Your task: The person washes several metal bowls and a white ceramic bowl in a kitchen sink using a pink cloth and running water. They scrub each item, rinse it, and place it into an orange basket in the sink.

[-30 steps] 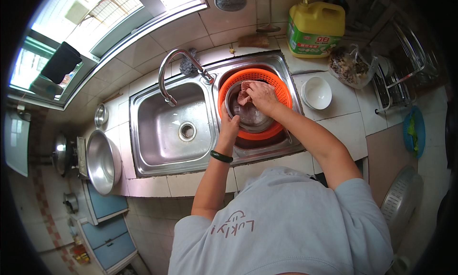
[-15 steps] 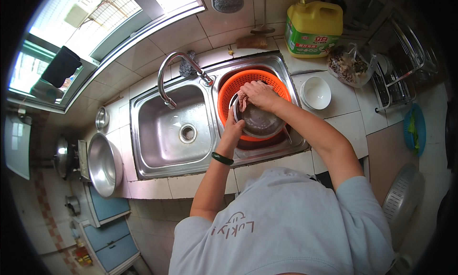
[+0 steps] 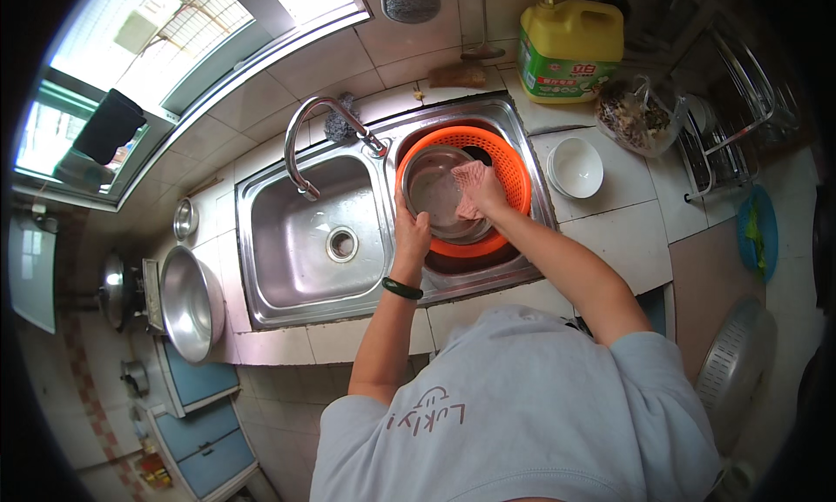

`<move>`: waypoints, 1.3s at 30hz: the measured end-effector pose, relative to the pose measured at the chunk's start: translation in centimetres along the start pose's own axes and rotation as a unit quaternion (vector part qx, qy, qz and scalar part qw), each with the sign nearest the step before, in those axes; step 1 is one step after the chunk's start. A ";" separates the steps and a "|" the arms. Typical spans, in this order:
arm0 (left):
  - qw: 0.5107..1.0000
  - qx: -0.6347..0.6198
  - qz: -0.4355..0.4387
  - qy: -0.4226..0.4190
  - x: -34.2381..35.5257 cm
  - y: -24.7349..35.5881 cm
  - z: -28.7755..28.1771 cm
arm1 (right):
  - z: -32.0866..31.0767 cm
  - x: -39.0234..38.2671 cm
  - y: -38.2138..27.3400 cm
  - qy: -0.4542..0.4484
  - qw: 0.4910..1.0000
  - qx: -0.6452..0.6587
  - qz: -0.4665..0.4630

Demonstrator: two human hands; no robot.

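Wiping seems in hand: in the head view, the left hand (image 3: pixel 413 234) grips a steel bowl (image 3: pixel 434 194) between both hands, over an orange colander (image 3: pixel 515 173); the right hand (image 3: pixel 490 194) clutches a pink cloth (image 3: pixel 470 181) inside it — further strokes call for steady bracing.

From the head, one wide fisheye looks down at the hands (image 3: pixel 413 235).
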State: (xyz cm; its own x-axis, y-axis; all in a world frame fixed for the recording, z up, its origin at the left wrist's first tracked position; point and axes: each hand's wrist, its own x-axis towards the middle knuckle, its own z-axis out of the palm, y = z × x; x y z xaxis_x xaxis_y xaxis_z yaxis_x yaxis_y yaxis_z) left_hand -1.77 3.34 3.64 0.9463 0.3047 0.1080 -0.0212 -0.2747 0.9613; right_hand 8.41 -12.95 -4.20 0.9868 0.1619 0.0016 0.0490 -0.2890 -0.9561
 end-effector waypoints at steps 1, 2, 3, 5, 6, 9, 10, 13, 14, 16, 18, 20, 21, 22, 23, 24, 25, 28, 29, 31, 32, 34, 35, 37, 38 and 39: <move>0.999 0.020 0.031 0.015 0.1 0.4 0.2 | 1.5 -0.4 0.6 0.037 0.993 0.009 0.111; 0.997 0.039 0.061 0.030 0.1 0.7 0.2 | 2.7 -0.7 1.0 0.078 0.984 0.046 0.152; 0.999 0.017 0.038 0.026 0.1 0.9 0.2 | 3.5 -1.9 1.5 0.099 0.969 0.070 0.215; 0.999 -0.026 -0.009 0.021 0.0 1.0 -0.1 | 3.7 -2.3 1.5 0.089 0.957 0.095 0.258; 0.999 -0.026 -0.017 0.007 -0.1 0.8 -0.3 | 3.0 -2.2 1.3 0.051 0.975 0.114 0.186; 0.997 -0.056 -0.043 -0.035 -0.3 0.0 -0.6 | -0.3 0.2 -1.0 -0.063 0.991 0.057 0.102; 0.994 -0.085 -0.056 -0.050 -0.6 -0.3 -0.4 | -1.3 1.1 -2.1 -0.083 0.992 -0.050 0.075; 0.988 -0.112 -0.061 -0.089 -1.1 -0.8 0.6 | -2.7 3.0 -6.0 -0.113 0.957 -0.267 -0.024; 0.987 -0.111 -0.056 -0.103 -1.1 -0.8 1.0 | -2.8 3.0 -7.1 -0.127 0.937 -0.306 -0.114; 0.975 -0.157 -0.078 -0.132 -0.9 -0.4 1.2 | -1.9 3.3 -9.3 -0.157 0.870 -0.399 -0.241; 0.976 -0.160 -0.057 -0.139 -0.8 0.1 1.2 | -0.5 3.0 -10.7 -0.210 0.801 -0.433 -0.356; 0.971 -0.181 -0.089 -0.129 -1.1 0.6 1.2 | 0.1 2.6 -11.2 -0.265 0.742 -0.403 -0.465; 0.967 -0.197 -0.096 -0.127 -1.2 0.7 1.1 | 0.2 2.6 -11.2 -0.260 0.743 -0.405 -0.466; 0.974 -0.165 -0.091 -0.129 -1.4 0.7 1.0 | -0.1 2.6 -11.0 -0.254 0.769 -0.411 -0.419; 0.978 -0.139 -0.076 -0.133 -1.5 0.6 0.8 | -0.5 2.8 -10.7 -0.257 0.791 -0.411 -0.374; 0.983 -0.113 -0.057 -0.133 -1.5 0.5 0.6 | -1.2 3.1 -10.3 -0.246 0.812 -0.412 -0.331; 0.984 -0.117 -0.058 -0.120 -1.6 0.4 0.5 | -1.6 3.4 -9.9 -0.220 0.857 -0.396 -0.246; 0.989 -0.117 -0.060 -0.069 -1.3 0.1 0.1 | -2.7 2.9 -7.6 -0.114 0.927 -0.349 -0.078; 0.990 -0.112 -0.070 -0.051 -1.0 0.1 0.0 | -2.8 2.6 -6.6 -0.085 0.933 -0.348 -0.026; 0.993 -0.097 -0.069 -0.001 -0.9 0.2 0.1 | -1.9 1.4 -4.0 -0.042 0.958 -0.275 0.074; 0.996 -0.075 -0.053 0.008 -0.7 0.3 0.1 | -1.3 0.9 -2.6 -0.012 0.965 -0.234 0.118; 0.999 -0.032 -0.017 0.029 -0.2 0.6 -0.1 | 0.4 -0.3 0.3 -0.016 0.994 0.021 0.108; 0.997 -0.063 -0.030 0.024 -0.1 0.7 -0.2 | 1.8 -0.8 1.3 0.013 0.991 0.021 0.133; 0.997 -0.074 -0.022 0.027 0.0 0.9 -0.4 | 2.3 -1.2 2.7 0.035 0.981 0.040 0.189; 0.996 -0.078 -0.010 0.029 0.0 0.9 -0.4 | 2.0 -0.9 2.9 -0.005 0.990 0.075 0.118; 0.995 -0.092 -0.023 0.014 -0.1 0.8 -0.4 | 1.2 -0.4 2.6 -0.052 0.990 0.099 0.083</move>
State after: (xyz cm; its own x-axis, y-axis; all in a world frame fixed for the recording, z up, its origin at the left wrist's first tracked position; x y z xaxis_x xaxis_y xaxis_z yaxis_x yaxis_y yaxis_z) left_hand -1.97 3.47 4.48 0.9380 0.3399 0.0674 -0.0390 -0.0899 0.9952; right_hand 7.94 -12.65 -7.08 0.9570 0.2266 -0.1814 -0.1548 -0.1300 -0.9794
